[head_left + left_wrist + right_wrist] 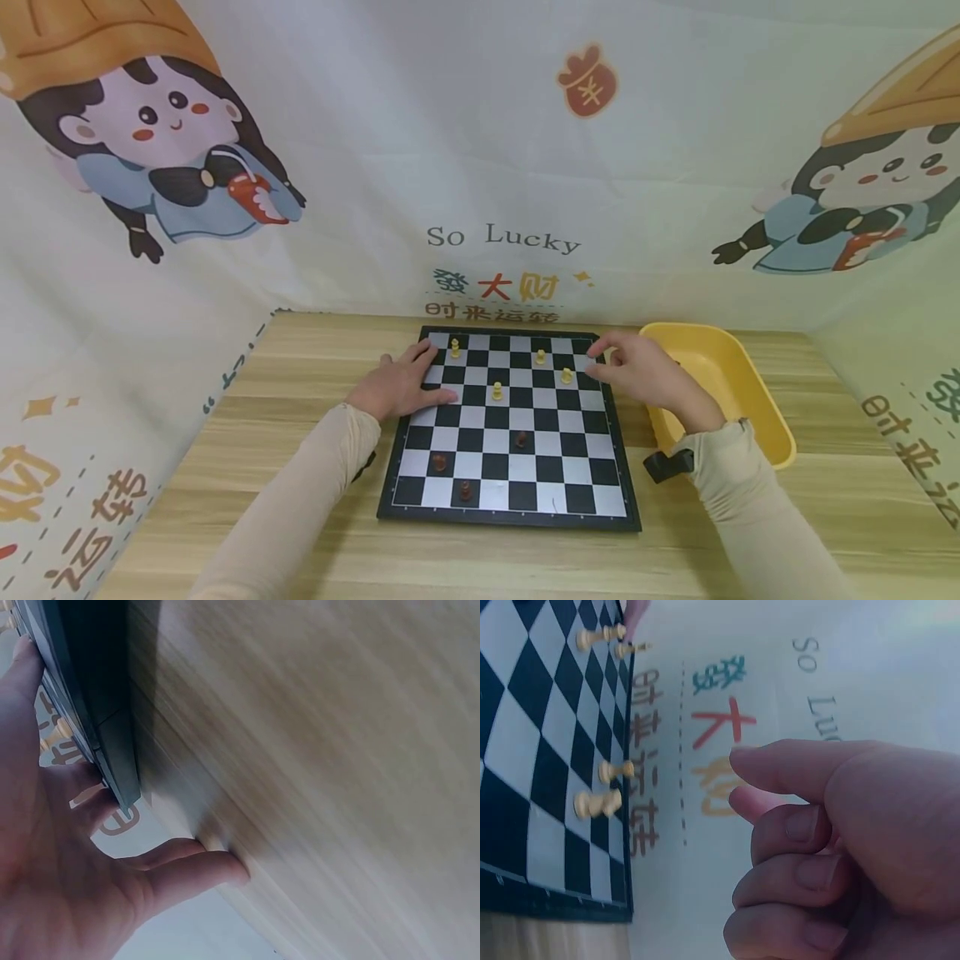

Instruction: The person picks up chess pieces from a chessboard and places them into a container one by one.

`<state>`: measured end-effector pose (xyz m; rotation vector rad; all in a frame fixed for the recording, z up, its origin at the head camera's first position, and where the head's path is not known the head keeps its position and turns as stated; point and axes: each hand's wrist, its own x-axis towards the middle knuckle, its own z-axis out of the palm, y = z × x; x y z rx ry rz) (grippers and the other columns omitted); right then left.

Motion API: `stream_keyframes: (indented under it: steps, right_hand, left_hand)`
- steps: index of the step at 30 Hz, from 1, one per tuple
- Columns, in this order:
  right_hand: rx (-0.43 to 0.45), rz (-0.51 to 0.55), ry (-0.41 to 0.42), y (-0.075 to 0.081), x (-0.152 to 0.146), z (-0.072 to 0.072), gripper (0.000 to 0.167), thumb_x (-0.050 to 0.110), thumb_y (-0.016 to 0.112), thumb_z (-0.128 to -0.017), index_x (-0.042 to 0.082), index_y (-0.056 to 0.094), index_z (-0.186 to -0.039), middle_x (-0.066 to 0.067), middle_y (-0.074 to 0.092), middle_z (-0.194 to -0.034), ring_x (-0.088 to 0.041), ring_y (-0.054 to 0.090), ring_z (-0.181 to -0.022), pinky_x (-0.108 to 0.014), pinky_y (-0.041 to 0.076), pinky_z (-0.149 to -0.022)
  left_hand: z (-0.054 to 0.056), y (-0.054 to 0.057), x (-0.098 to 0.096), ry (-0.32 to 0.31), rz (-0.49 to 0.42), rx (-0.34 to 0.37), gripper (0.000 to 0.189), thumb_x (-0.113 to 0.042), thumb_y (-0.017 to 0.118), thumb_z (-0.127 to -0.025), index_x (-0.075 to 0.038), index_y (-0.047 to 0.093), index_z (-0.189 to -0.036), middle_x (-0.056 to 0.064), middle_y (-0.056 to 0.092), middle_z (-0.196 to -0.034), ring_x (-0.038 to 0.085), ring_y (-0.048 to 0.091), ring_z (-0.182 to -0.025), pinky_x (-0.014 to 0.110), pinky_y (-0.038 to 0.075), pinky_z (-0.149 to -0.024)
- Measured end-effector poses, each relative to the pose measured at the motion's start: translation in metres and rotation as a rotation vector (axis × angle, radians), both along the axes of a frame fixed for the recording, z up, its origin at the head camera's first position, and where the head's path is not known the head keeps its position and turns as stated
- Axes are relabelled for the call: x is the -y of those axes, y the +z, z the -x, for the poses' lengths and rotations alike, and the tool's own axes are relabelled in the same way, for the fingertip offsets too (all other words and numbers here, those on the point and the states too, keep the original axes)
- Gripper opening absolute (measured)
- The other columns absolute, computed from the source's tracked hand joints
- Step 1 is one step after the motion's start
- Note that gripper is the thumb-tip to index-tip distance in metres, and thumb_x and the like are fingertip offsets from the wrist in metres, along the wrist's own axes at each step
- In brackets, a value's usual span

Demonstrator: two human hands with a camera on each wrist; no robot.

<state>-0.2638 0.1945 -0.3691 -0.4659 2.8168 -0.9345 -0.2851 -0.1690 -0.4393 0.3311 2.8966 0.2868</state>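
My left hand point(397, 385) rests at the left edge of the chessboard point(508, 517), its thumb lying over the squares. In the left wrist view its fingers point(199, 871) are spread, some along the board's side and others over the wooden table. The right hand point(647, 372) hovers at the board's far right corner. Its thumb and index finger stand apart, the other fingers curl loosely, and nothing shows between them. Nearest to it is a cream chess piece point(566, 376), with another cream piece point(540, 357) just behind. A taller cream piece point(454, 348) stands near the left fingers.
One more cream piece point(497, 391) stands mid-board. Three dark red pieces, including one at the front point(465, 490), occupy the nearer squares. A yellow plastic tray point(757, 392) sits right of the board, partly under the right forearm. A printed cloth point(495, 192) hangs behind the table.
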Motion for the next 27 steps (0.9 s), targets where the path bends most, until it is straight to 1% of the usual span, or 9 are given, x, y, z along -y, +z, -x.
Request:
stream_keyframes:
  steps: [5,6,9,13,18,23,25,27]
  right_hand:
    - [0.001,0.02,0.061,-0.005,0.012,-0.004,0.027,0.02,0.069,-0.096,0.002,0.067,-0.116,0.002,0.042,-0.061,-0.015,0.04,-0.051,-0.024,0.033,-0.048]
    - [0.0,0.023,0.074,-0.006,0.013,-0.004,0.027,0.019,0.07,-0.096,0.001,0.067,-0.115,0.002,0.042,-0.061,-0.014,0.04,-0.051,-0.024,0.033,-0.048]
    - [0.009,0.023,0.102,-0.01,0.018,-0.005,0.027,0.02,0.07,-0.096,0.002,0.067,-0.115,0.003,0.043,-0.061,-0.014,0.04,-0.052,-0.023,0.032,-0.049]
    - [0.038,0.023,0.111,-0.011,0.024,-0.007,0.027,0.023,0.07,-0.096,0.006,0.067,-0.116,0.003,0.043,-0.061,-0.013,0.041,-0.052,-0.024,0.033,-0.05]
    - [0.061,0.047,0.136,-0.014,0.031,-0.01,0.027,0.024,0.071,-0.095,0.007,0.068,-0.116,0.004,0.043,-0.061,-0.012,0.04,-0.052,-0.023,0.033,-0.051]
    - [0.079,0.085,0.19,-0.022,0.037,-0.011,0.027,0.024,0.071,-0.095,0.006,0.068,-0.115,0.005,0.042,-0.061,-0.011,0.039,-0.051,-0.022,0.031,-0.05]
    - [0.091,0.092,0.201,-0.025,0.04,-0.012,0.026,0.024,0.071,-0.096,0.007,0.068,-0.115,0.005,0.042,-0.062,-0.011,0.039,-0.051,-0.023,0.031,-0.049]
    - [0.105,0.092,0.204,-0.028,0.044,-0.013,0.025,0.024,0.071,-0.095,0.008,0.068,-0.115,0.005,0.043,-0.061,-0.011,0.039,-0.051,-0.023,0.031,-0.049]
  left_hand:
    - [0.001,0.0,0.0,-0.007,0.0,-0.005,0.103,-0.077,0.055,-0.089,-0.011,0.026,-0.163,0.013,0.018,-0.172,0.047,0.03,-0.152,0.065,0.026,-0.123]
    - [0.001,0.0,0.0,-0.008,0.003,-0.006,0.103,-0.077,0.055,-0.089,-0.011,0.026,-0.163,0.013,0.018,-0.172,0.047,0.031,-0.152,0.065,0.026,-0.123]
    - [0.0,0.0,0.0,-0.005,0.013,-0.01,0.103,-0.077,0.054,-0.089,-0.012,0.026,-0.163,0.013,0.019,-0.172,0.051,0.031,-0.151,0.065,0.028,-0.122]
    - [0.0,0.0,-0.001,-0.003,0.027,-0.015,0.102,-0.078,0.053,-0.089,-0.012,0.026,-0.163,0.013,0.019,-0.172,0.057,0.03,-0.148,0.065,0.03,-0.121]
    - [0.0,-0.001,-0.001,-0.009,0.036,-0.018,0.102,-0.078,0.052,-0.089,-0.011,0.026,-0.163,0.013,0.018,-0.172,0.054,0.031,-0.149,0.064,0.029,-0.122]
    - [0.0,-0.001,-0.001,-0.013,0.037,-0.02,0.102,-0.078,0.052,-0.09,-0.011,0.027,-0.163,0.013,0.019,-0.172,0.048,0.033,-0.151,0.064,0.028,-0.122]
    - [0.0,-0.001,0.0,-0.014,0.037,-0.021,0.102,-0.078,0.052,-0.09,-0.011,0.027,-0.162,0.013,0.019,-0.172,0.048,0.033,-0.151,0.064,0.029,-0.122]
    - [0.0,-0.001,0.0,-0.014,0.041,-0.022,0.102,-0.079,0.052,-0.089,-0.012,0.027,-0.163,0.013,0.018,-0.172,0.051,0.033,-0.149,0.064,0.03,-0.121]
